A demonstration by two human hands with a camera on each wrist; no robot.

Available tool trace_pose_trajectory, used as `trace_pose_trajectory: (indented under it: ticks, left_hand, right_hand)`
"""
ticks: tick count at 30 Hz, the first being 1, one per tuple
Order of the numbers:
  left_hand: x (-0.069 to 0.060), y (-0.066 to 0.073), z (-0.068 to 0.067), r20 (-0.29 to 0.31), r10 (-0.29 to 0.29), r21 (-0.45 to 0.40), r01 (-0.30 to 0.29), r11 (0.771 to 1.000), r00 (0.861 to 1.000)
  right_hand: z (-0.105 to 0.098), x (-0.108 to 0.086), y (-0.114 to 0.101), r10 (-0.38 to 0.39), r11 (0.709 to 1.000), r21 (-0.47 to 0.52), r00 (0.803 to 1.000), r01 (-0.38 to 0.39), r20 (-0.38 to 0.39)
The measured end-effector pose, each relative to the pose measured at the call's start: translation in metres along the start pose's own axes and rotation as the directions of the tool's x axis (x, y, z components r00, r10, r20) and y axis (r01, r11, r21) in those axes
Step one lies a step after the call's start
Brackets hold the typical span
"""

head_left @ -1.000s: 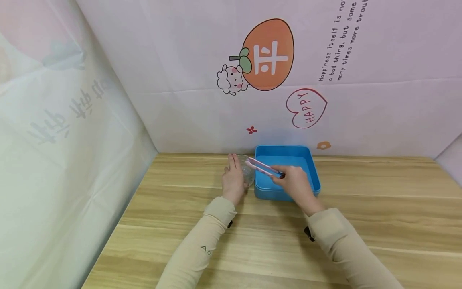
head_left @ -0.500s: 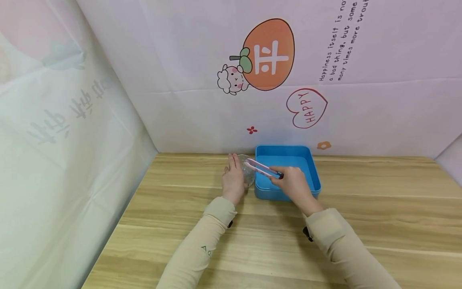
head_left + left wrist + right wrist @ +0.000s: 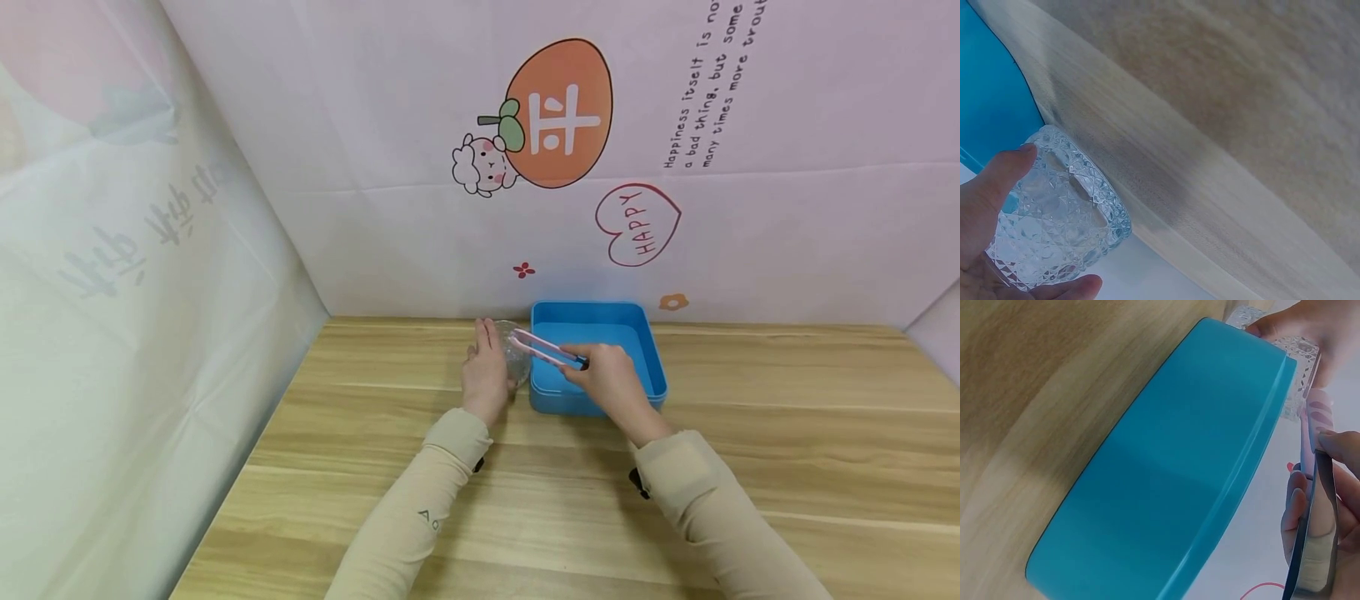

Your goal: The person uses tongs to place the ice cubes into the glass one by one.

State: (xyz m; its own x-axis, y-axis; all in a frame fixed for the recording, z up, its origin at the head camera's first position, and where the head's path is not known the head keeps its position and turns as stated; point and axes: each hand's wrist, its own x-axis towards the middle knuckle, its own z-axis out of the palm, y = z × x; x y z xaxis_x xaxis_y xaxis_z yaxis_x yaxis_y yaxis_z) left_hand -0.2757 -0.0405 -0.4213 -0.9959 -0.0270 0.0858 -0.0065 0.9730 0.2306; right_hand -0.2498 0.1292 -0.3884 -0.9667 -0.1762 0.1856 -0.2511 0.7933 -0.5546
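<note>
My left hand (image 3: pixel 484 373) grips a clear cut-glass bowl (image 3: pixel 1054 225) from its left side. In the left wrist view the thumb lies on one side of the bowl and the fingers curl round the other. With my right hand (image 3: pixel 613 379) I pinch a pair of tongs (image 3: pixel 546 354) with pink tips and a shiny metal handle. The pink tips reach over the glass bowl's mouth; whether anything sits between them is too small to tell. Under the right hand stands a blue box (image 3: pixel 573 404), its rim just right of the bowl.
A wood-grain table (image 3: pixel 570 517) carries everything. Behind the box and bowl rises a white printed sheet (image 3: pixel 405 250), close to the table's back edge. Another pale sheet (image 3: pixel 150 375) hangs along the left side.
Over the last second my right hand and the tongs have shifted very slightly left. The left hand, the bowl and the box stay where they were.
</note>
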Motion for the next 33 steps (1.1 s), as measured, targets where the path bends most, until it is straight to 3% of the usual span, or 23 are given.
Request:
trace_pose_trajectory:
  ticks: [19, 33]
  left_hand:
    - [0.0015, 0.0007, -0.0001, 0.012, -0.004, -0.021, 0.004, 1.000, 1.000]
    - [0.0019, 0.0016, 0.0004, 0.006, -0.007, 0.020, 0.007, 1.000, 1.000]
  right_hand:
    - [-0.0027, 0.0022, -0.0005, 0.035, 0.999, -0.006, 0.998, -0.035, 0.055]
    - [-0.0012, -0.0001, 0.0000, 0.034, 0.999, 0.000, 0.999, -0.034, 0.030]
